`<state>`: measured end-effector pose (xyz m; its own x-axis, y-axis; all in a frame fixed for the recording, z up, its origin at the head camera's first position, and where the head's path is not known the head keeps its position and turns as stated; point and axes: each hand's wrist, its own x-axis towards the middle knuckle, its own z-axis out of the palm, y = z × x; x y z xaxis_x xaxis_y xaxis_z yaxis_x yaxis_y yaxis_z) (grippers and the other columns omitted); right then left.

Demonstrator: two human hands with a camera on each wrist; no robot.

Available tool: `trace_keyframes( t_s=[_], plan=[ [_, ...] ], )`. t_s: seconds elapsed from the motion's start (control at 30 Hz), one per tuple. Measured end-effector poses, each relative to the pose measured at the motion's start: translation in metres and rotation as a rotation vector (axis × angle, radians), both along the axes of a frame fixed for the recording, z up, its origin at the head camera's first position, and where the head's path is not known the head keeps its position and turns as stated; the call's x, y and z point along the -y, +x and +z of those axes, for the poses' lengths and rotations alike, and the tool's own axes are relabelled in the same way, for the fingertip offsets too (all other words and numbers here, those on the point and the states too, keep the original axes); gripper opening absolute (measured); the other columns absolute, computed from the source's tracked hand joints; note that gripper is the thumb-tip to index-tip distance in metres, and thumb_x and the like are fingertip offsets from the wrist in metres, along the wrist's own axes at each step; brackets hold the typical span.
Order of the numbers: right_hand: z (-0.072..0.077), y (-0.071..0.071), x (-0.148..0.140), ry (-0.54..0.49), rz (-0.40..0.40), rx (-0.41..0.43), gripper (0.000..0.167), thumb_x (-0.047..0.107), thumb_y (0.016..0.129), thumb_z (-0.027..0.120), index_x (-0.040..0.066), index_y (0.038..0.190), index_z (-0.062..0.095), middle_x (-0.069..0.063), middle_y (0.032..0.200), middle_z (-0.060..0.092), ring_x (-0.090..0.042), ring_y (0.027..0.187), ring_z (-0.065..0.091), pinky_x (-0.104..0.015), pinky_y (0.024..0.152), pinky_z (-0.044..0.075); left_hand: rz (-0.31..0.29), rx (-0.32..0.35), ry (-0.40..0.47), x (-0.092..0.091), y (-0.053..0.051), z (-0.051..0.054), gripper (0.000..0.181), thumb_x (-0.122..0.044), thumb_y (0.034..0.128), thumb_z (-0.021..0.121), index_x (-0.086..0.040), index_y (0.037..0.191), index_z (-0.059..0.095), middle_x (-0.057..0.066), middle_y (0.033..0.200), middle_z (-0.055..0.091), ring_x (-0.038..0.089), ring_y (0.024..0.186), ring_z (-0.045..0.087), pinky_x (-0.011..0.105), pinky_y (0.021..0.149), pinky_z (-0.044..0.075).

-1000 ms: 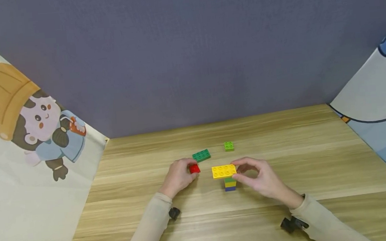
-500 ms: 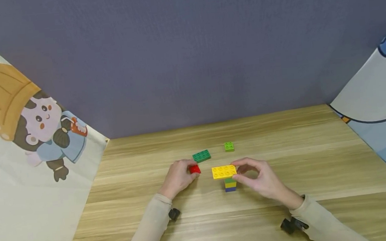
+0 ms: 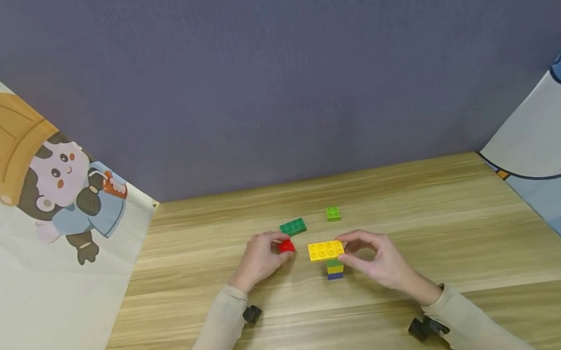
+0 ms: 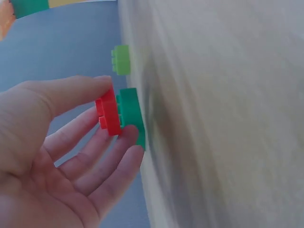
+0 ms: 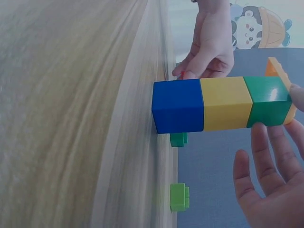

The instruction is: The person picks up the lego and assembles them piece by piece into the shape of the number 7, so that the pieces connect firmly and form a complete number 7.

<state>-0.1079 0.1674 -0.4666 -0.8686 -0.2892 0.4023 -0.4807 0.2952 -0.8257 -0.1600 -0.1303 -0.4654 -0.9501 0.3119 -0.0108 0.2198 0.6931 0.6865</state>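
Observation:
Between the thumb and fingers of my left hand is a small red brick; in the left wrist view the red brick looks tilted and off the tabletop. My right hand pinches the right end of a flat yellow studded brick, which lies across the top of an upright stack and sticks out to the left. In the right wrist view the stack has a blue block at the bottom, a yellow block in the middle and a green block above.
A dark green studded brick lies just beyond the left hand. Farther back is a small lime green brick. The wooden table meets a grey-blue panel at the back, and printed panels flank both sides.
The left hand has shifted slightly to the right with the red brick, which now sits tilted in its fingers. My right hand and the yellow brick have stayed in place.

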Motion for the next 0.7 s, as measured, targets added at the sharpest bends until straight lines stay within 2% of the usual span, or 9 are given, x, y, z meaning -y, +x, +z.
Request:
trace_keyframes(
  t_s=[0.17, 0.27, 0.47, 0.6, 0.7],
  plan=[
    [0.0, 0.0, 0.0, 0.005, -0.002, 0.0, 0.033, 0.003, 0.089, 0.084, 0.008, 0.12, 0.076, -0.006, 0.11, 0.08, -0.006, 0.09, 0.07, -0.037, 0.083, 0.063, -0.013, 0.055, 0.116, -0.001, 0.005, 0.007, 0.039, -0.016, 0.0928, 0.083, -0.005, 0.129, 0.075, 0.011, 0.126, 0.075, 0.023, 0.1, 0.077, 0.034, 0.085, 0.065],
    [0.0, 0.0, -0.001, 0.01, 0.001, -0.014, 0.034, 0.002, 0.088, 0.084, 0.007, 0.12, 0.076, -0.007, 0.11, 0.08, -0.006, 0.09, 0.07, -0.036, 0.084, 0.063, -0.022, 0.075, 0.165, -0.003, 0.009, 0.013, 0.039, -0.015, 0.0936, 0.082, -0.005, 0.131, 0.074, 0.01, 0.125, 0.075, 0.023, 0.1, 0.076, 0.032, 0.086, 0.065],
    [0.001, -0.001, -0.001, 0.007, 0.005, -0.008, 0.034, 0.003, 0.088, 0.085, 0.007, 0.121, 0.076, -0.006, 0.111, 0.08, -0.006, 0.09, 0.07, -0.039, 0.084, 0.064, -0.027, 0.092, 0.213, -0.006, 0.014, 0.02, 0.039, -0.014, 0.094, 0.081, -0.005, 0.131, 0.074, 0.008, 0.121, 0.076, 0.021, 0.099, 0.075, 0.033, 0.089, 0.065],
    [0.001, 0.0, -0.001, 0.005, 0.009, -0.007, 0.034, 0.002, 0.088, 0.085, 0.006, 0.121, 0.076, -0.005, 0.111, 0.08, -0.006, 0.09, 0.07, -0.041, 0.084, 0.064, -0.025, 0.108, 0.233, -0.005, 0.018, 0.022, 0.039, -0.013, 0.0939, 0.08, -0.006, 0.132, 0.074, 0.007, 0.113, 0.078, 0.019, 0.094, 0.073, 0.032, 0.083, 0.064],
    [0.0, 0.0, -0.002, 0.005, 0.01, -0.006, 0.034, 0.002, 0.087, 0.085, 0.006, 0.12, 0.076, -0.005, 0.111, 0.08, -0.006, 0.09, 0.07, -0.041, 0.084, 0.064, -0.026, 0.131, 0.272, -0.004, 0.019, 0.022, 0.04, -0.011, 0.0936, 0.08, -0.005, 0.132, 0.074, 0.007, 0.113, 0.078, 0.018, 0.092, 0.072, 0.03, 0.08, 0.063]
  ],
)
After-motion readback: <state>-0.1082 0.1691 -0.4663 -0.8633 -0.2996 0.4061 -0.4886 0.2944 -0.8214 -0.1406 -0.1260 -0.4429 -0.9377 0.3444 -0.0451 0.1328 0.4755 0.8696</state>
